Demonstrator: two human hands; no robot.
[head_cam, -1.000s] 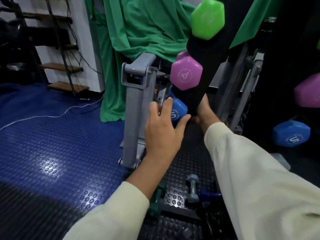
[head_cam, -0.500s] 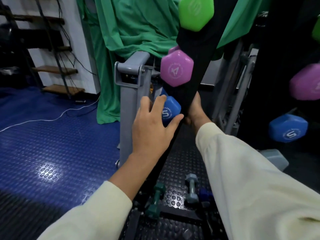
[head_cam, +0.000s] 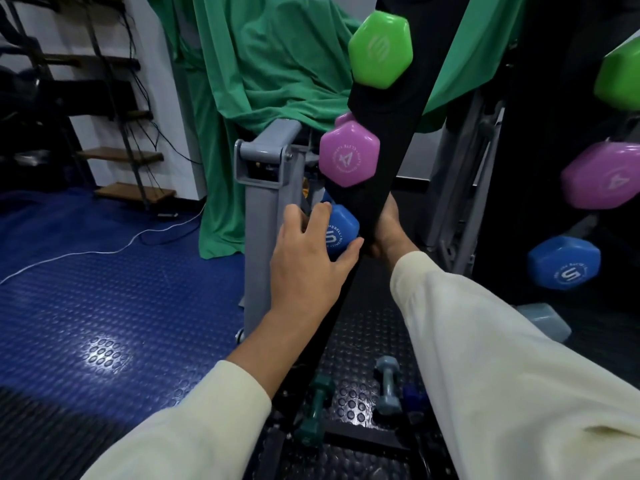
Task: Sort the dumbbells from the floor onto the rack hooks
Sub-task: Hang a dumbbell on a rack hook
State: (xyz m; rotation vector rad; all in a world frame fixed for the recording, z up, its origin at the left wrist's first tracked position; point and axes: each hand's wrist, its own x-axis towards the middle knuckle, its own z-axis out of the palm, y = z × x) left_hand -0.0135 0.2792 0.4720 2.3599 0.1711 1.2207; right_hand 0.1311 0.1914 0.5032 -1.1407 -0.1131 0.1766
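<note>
A black slanted rack post (head_cam: 384, 140) carries a green dumbbell (head_cam: 380, 50) on top and a purple one (head_cam: 349, 153) below it. Under those sits a blue dumbbell (head_cam: 341, 227) marked 5. My left hand (head_cam: 308, 258) grips its near head, fingers and thumb curled around it. My right hand (head_cam: 389, 233) reaches behind the post at the same height; its fingers are hidden by the post. On the floor lie a dark green dumbbell (head_cam: 316, 410), a grey-blue one (head_cam: 388, 386) and a dark blue one (head_cam: 414, 401).
The rack's right side holds another green (head_cam: 620, 81), purple (head_cam: 602, 178) and blue (head_cam: 564, 263) dumbbell head. A grey machine frame (head_cam: 266, 188) stands just left of the post, with green cloth (head_cam: 277, 71) draped behind. A pale dumbbell head (head_cam: 543, 320) lies at the right.
Both hands stay on the blue dumbbell at the rack post. The view has shifted slightly; the hands' hold looks the same.
</note>
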